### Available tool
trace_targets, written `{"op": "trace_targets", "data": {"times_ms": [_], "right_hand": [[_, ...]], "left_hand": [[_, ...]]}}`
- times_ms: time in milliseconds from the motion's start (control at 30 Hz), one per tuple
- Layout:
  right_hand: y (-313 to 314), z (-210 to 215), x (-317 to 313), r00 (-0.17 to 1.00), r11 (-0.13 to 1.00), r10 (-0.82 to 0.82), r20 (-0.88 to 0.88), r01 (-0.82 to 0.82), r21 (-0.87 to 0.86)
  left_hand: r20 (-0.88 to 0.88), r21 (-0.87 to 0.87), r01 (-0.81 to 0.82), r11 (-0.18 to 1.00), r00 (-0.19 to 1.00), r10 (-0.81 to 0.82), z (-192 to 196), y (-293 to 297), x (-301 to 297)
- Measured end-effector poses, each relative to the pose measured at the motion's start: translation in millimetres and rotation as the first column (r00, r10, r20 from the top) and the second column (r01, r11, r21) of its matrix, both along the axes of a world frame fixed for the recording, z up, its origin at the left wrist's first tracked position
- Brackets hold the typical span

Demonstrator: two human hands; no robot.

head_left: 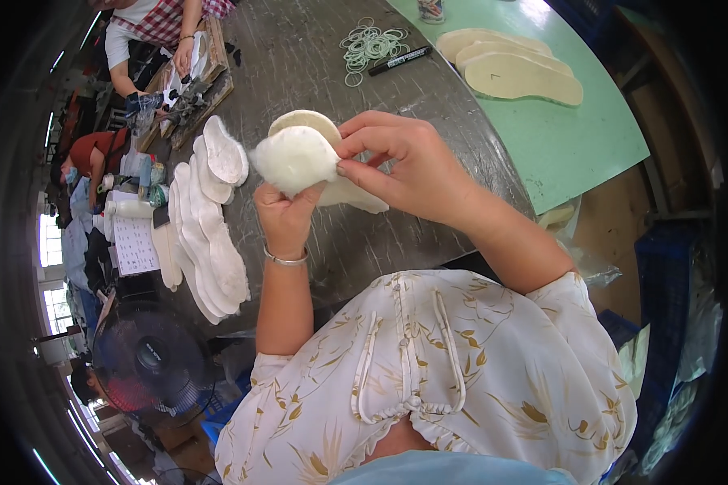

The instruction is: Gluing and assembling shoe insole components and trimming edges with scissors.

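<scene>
A pair of insoles, a fluffy white one (299, 158) in front and a cream one (310, 121) behind it, is held up over the dark table. My left hand (287, 212) grips them from below, thumb against the fleecy face. With thumb and fingertips, my right hand (392, 158) pinches the right edge of the fleecy insole. A pale end of an insole (352, 196) shows past my left hand at the lower right. Left of my hands, several white fleecy insoles (210, 234) lie overlapping on the table.
Green rubber bands (368, 47) and a black marker (400, 61) lie at the table's far side. Cream insoles (526, 79) rest on a green board (558, 145) at right. A fan (150, 356) stands at lower left; a co-worker's hand (184, 56) works at far left.
</scene>
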State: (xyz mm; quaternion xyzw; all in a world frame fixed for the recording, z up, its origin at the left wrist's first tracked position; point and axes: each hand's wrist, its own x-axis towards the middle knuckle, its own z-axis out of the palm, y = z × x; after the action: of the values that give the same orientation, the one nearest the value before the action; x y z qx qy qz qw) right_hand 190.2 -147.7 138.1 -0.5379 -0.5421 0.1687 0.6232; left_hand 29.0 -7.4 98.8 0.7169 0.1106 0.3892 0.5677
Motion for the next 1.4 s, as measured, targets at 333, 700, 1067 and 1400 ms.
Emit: {"op": "trace_targets", "data": {"times_ms": [333,700,1067,1400], "right_hand": [[11,-10,-12,0.971,0.951,-0.237,0.016,0.229,0.206],[11,-7,-14,0.957,0.927,-0.288,0.044,0.267,0.263],[15,-1,-15,0.941,0.913,-0.338,0.029,0.320,0.251],[15,6,-15,0.946,0.925,-0.323,-0.020,0.320,0.206]], "left_hand": [[0.201,-0.332,0.088,0.939,0.979,-0.020,0,-6,2],[0.277,-0.450,0.194,0.872,0.958,-0.070,31,2,7],[0.299,-0.404,0.142,0.904,0.954,-0.016,30,0,12],[0.336,-0.419,0.119,0.900,0.941,0.031,30,0,11]]}}
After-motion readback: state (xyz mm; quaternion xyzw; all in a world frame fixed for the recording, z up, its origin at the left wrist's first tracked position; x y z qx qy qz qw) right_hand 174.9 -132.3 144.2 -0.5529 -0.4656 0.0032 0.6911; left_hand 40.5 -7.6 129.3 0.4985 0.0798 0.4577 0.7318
